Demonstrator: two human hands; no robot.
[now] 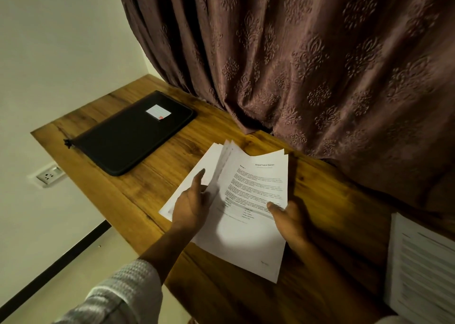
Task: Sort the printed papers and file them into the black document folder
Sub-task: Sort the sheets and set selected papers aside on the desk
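White printed papers (248, 200), mid-frame over the wooden surface (152, 175), are being sorted, right hand (293, 221) fingers pinching an edge, left hand (190, 206) parting sheets, grip unclear; next likely calling for unzipping the black document folder (130, 132), upper left.

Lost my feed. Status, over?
Left hand and right hand hold the fanned papers. Black folder closed, far left. Second paper stack at right edge.
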